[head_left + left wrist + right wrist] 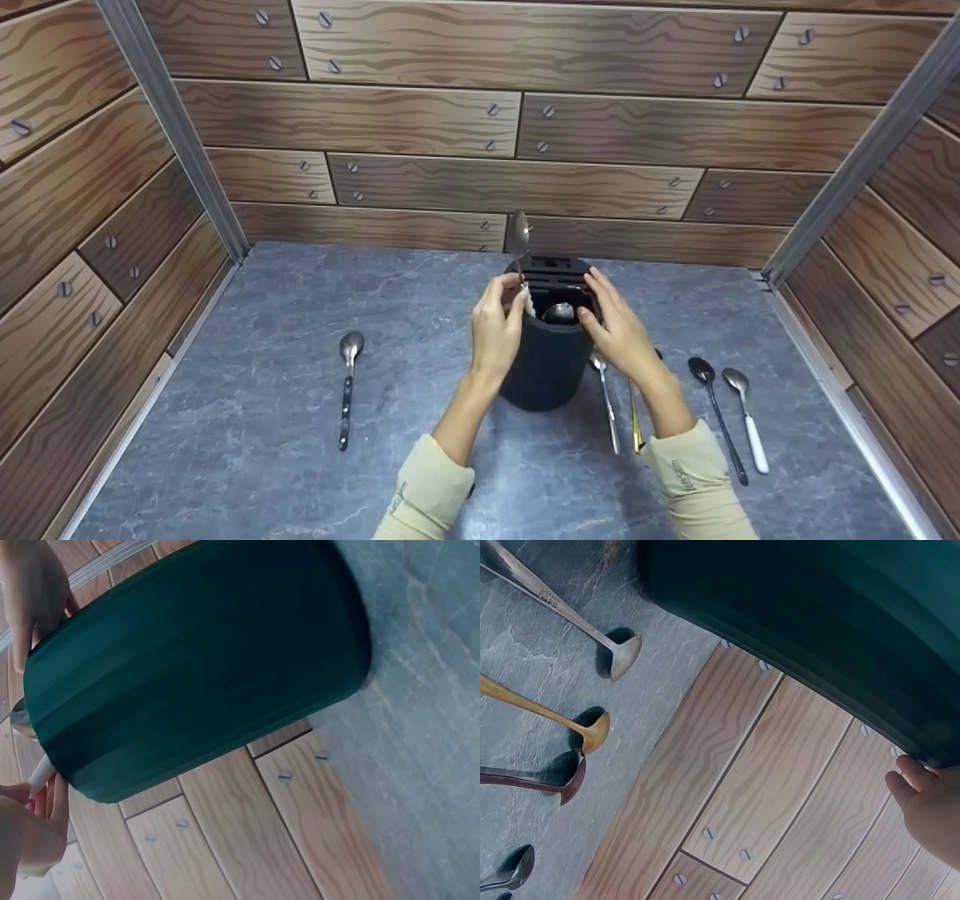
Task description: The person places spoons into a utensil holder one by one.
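Observation:
My left hand [496, 326] pinches a spoon [519, 234] at its pale handle, bowl pointing up, over the left rim of a dark utensil holder [544, 367]. In the left wrist view that handle [41, 775] lies between thumb and fingers, by the holder's mouth. The right hand [619, 326] rests on the holder's right rim with fairly straight fingers, seen also as fingertips [906, 778] in the right wrist view. Inside the open front part of the holder shows another spoon's bowl [559, 313]. Slots [551, 270] run across the top's rear part.
A spoon with a black riveted handle [346, 405] lies on the grey marbled table at left. To the right lie a silver spoon [607, 405], a gold-handled one [636, 420] partly under the right arm, a dark spoon [716, 412] and a white-handled spoon [752, 427]. Wood-patterned walls [420, 120] surround the table.

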`<state>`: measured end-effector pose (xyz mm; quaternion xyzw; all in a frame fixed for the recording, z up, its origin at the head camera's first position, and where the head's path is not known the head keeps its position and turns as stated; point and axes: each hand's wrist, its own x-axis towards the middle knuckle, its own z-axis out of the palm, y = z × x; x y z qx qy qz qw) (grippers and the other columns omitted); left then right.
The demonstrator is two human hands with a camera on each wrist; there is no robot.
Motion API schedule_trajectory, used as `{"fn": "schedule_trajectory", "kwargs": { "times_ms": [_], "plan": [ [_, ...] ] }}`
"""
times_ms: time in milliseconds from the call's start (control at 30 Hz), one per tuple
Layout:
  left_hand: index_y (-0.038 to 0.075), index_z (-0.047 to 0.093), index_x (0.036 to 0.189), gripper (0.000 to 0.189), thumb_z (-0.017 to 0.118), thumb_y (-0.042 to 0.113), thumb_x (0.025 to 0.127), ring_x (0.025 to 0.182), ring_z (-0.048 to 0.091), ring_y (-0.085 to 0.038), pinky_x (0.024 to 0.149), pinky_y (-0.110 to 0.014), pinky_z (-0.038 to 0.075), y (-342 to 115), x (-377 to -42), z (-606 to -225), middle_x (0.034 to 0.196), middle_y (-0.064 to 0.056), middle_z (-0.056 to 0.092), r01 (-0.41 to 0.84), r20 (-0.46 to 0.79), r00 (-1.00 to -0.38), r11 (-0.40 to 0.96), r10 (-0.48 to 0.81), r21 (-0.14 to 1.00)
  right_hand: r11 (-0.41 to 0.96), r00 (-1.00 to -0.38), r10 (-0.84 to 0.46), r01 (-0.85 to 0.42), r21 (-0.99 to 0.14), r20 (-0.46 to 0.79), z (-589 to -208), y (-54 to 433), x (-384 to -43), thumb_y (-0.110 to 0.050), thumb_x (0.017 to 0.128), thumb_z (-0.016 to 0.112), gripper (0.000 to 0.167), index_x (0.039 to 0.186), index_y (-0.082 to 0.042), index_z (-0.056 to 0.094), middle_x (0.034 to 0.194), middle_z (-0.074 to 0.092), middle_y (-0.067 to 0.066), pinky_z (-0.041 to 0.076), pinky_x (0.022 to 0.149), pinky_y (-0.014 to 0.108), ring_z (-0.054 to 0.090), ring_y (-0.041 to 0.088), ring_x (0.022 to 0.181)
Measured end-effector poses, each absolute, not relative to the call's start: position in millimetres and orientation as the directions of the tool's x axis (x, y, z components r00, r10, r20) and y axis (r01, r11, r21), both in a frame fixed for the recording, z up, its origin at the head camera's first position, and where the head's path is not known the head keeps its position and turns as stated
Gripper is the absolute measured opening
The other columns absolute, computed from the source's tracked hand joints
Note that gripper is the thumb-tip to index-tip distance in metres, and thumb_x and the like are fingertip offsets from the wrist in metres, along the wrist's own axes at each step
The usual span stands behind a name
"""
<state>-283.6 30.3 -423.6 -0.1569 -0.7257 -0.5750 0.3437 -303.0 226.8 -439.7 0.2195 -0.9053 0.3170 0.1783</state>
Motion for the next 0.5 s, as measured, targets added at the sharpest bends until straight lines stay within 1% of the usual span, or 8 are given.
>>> {"fn": "schedule_trajectory", "kwargs": {
  "times_ms": [100,233,367,500],
  "plan": [
    [-0.001,0.061,0.098,0.013,0.062,0.005,0.087,0.087,0.059,-0.018,0.078,-0.027,0.047,29,-283,-429,0.092,-0.008,0.063,0.610,0.690,-0.707,0.362,-0.153,0.705,0.703,-0.839,-0.284,-0.512,-0.494,0.464,-440,227,-303,-0.023,0.093,0.048,0.054,0.139,0.001,0.034,0.146,0.027,0.014,0.023,0.102,0.050,0.026,0.031,0.131],
    [0.002,0.064,0.098,0.014,0.064,0.010,0.086,0.096,0.054,-0.020,0.085,-0.030,0.042,23,-283,-440,0.098,-0.006,0.063,0.574,0.693,-0.706,0.456,-0.144,0.680,0.704,-0.838,-0.287,-0.513,-0.491,0.464,-440,226,-303,-0.023,0.093,0.048,0.054,0.139,0.001,0.034,0.146,0.027,0.015,0.023,0.102,0.049,0.025,0.031,0.131],
    [0.003,0.064,0.103,0.020,0.064,0.014,0.086,0.102,0.052,-0.022,0.090,-0.031,0.040,14,-280,-455,0.107,-0.007,0.059,0.531,0.653,-0.738,0.450,-0.172,0.718,0.707,-0.847,-0.286,-0.503,-0.497,0.449,-440,226,-303,-0.023,0.094,0.048,0.054,0.140,0.001,0.034,0.146,0.026,0.014,0.022,0.103,0.049,0.025,0.031,0.132],
    [0.001,0.062,0.105,0.023,0.064,0.016,0.087,0.102,0.052,-0.022,0.089,-0.032,0.041,3,-276,-467,0.108,-0.009,0.057,0.486,0.597,-0.776,0.409,-0.205,0.773,0.708,-0.849,-0.286,-0.499,-0.500,0.443,-439,226,-303,-0.023,0.094,0.048,0.054,0.140,0.001,0.033,0.147,0.026,0.014,0.022,0.103,0.049,0.024,0.031,0.132]
  ]
}}
